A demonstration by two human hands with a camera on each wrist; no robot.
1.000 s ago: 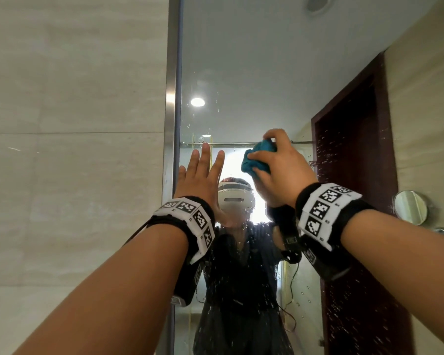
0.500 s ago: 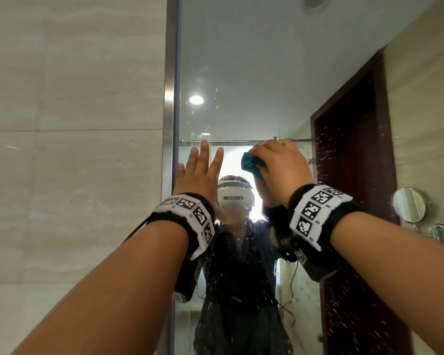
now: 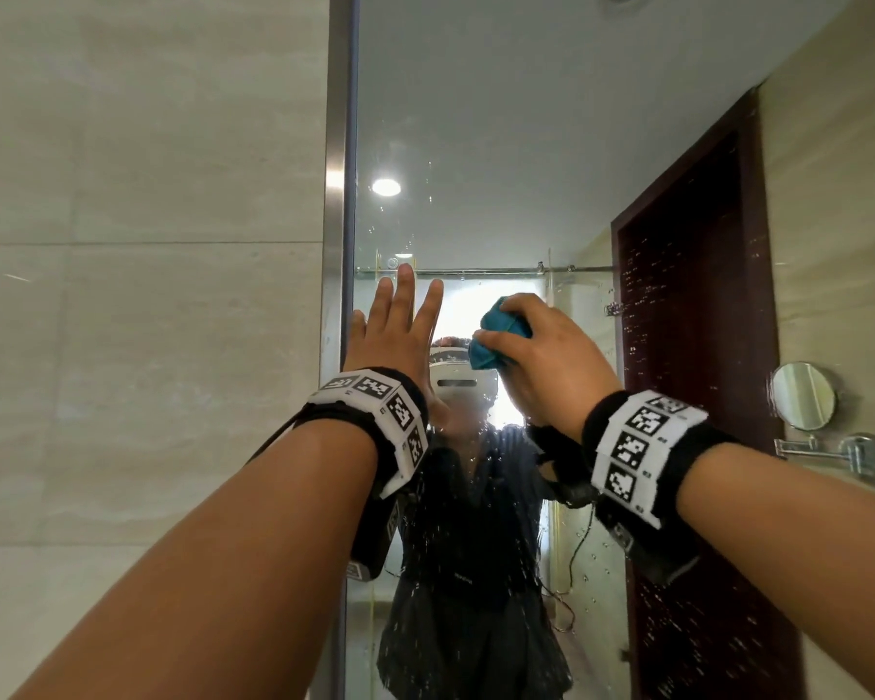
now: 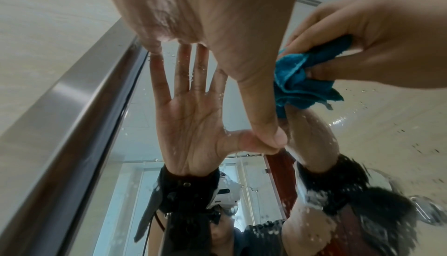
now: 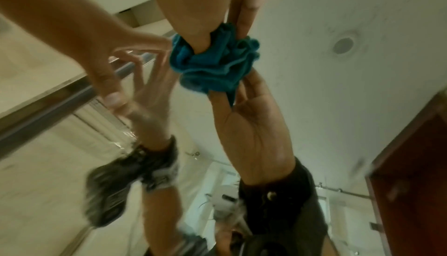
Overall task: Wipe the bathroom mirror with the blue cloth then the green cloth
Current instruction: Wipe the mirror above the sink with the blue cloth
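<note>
The bathroom mirror (image 3: 476,118) fills the wall ahead, speckled with water drops. My right hand (image 3: 526,341) grips a bunched blue cloth (image 3: 496,336) and presses it on the glass at head height. In the right wrist view the blue cloth (image 5: 212,65) is crumpled between thumb and fingers of the right hand (image 5: 205,11). My left hand (image 3: 400,320) lies flat on the glass near the mirror's left edge, fingers straight and spread. The left wrist view shows that left hand (image 4: 217,21), and the blue cloth (image 4: 297,86) just beside its thumb. No green cloth is in view.
A metal frame strip (image 3: 339,194) borders the mirror on the left, with beige wall tiles (image 3: 147,245) beyond it. A round swing-arm mirror (image 3: 804,396) sticks out from the wall at the right. A dark red door (image 3: 693,346) shows as a reflection.
My right hand has slid the blue cloth a little down and left on the glass. The left hand has stayed flat on the mirror.
</note>
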